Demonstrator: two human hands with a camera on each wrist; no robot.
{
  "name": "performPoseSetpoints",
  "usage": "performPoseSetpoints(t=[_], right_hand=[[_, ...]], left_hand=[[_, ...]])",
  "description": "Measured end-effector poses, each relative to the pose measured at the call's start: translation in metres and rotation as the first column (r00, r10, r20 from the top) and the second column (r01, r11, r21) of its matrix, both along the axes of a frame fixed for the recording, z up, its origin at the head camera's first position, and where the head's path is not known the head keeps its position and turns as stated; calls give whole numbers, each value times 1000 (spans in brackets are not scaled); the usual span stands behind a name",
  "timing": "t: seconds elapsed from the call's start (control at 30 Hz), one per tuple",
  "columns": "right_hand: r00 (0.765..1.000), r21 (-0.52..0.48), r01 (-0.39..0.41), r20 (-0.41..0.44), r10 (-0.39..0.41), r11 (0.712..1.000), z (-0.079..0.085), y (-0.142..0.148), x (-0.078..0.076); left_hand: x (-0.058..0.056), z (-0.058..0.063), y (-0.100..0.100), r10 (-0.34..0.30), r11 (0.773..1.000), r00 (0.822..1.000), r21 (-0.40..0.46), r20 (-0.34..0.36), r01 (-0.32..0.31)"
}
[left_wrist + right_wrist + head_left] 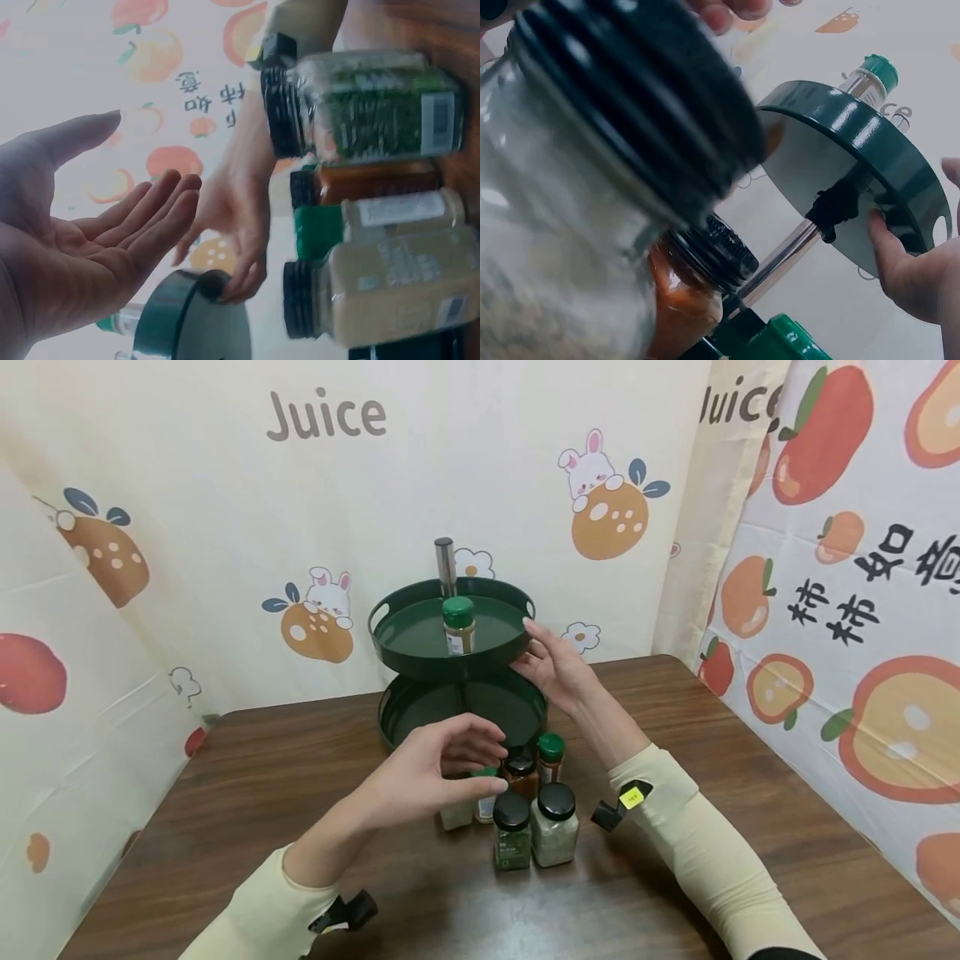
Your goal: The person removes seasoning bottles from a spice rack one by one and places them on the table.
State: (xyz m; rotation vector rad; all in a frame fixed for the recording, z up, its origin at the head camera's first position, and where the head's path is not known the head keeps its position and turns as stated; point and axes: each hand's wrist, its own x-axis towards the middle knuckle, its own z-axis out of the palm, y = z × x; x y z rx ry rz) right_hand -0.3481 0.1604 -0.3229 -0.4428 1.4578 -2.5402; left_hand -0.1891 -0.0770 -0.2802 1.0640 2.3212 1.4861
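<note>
A two-tier dark green round tray stand (393, 664) stands at the back of the table, with a metal post through it. On its upper tray is a green-capped spice bottle (459, 628). My right hand (558, 672) grips the right rim of the upper tray, thumb at the edge and fingers beneath. My left hand (420, 772) hovers holding nothing, fingers loosely bent and thumb apart, over several spice jars. Among them are a black-lidded jar of green herbs (513, 839), a black-lidded pale jar (555, 835) and a green-capped bottle (551, 756).
The jars stand close together on the brown wooden table (637, 877), right before the lower tray (386, 727). A reddish-orange jar (682, 292) is among them. Printed cloth (480, 460) hangs behind the table and along its sides.
</note>
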Motion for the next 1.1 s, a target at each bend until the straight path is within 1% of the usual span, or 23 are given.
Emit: performPoseSetpoints(t=[0.1, 0.17, 0.27, 0.37, 0.47, 0.6, 0.7, 0.87, 0.93, 1.1], right_hand=[[1000, -26, 19, -17, -20, 999, -3, 0, -2], [1000, -35, 24, -19, -25, 999, -4, 2, -3], [1000, -40, 27, -6, -27, 999, -3, 4, -4], [1000, -41, 28, 12, -28, 999, -3, 4, -3], [999, -36, 22, 25, -22, 999, -1, 3, -1], [1000, -26, 8, 23, -7, 1000, 1, -1, 1], [1000, -31, 3, 23, -2, 1000, 1, -4, 3], [1000, -42, 3, 26, -2, 999, 2, -5, 3], [1000, -40, -1, 23, 2, 999, 2, -5, 3], [999, -57, -30, 34, 32, 998, -1, -1, 0]], left_hand=[[-6, -5, -3, 47, 999, 997, -4, -53, -47], [-12, -7, -4, 67, 998, 994, 0, -83, -67], [-19, -6, -6, 94, 996, 987, 8, -132, -94], [-24, 1, -8, 131, 991, 975, 38, -181, -127], [-29, 12, -11, 183, 982, 960, 92, -213, -167], [-40, 24, -14, 243, 961, 938, 191, -246, -199], [-48, 31, -19, 279, 944, 923, 254, -265, -213], [-56, 38, -26, 336, 917, 901, 313, -274, -247], [-58, 40, -28, 366, 907, 887, 322, -280, -272], [-63, 42, -28, 461, 874, 827, 324, -322, -361]])
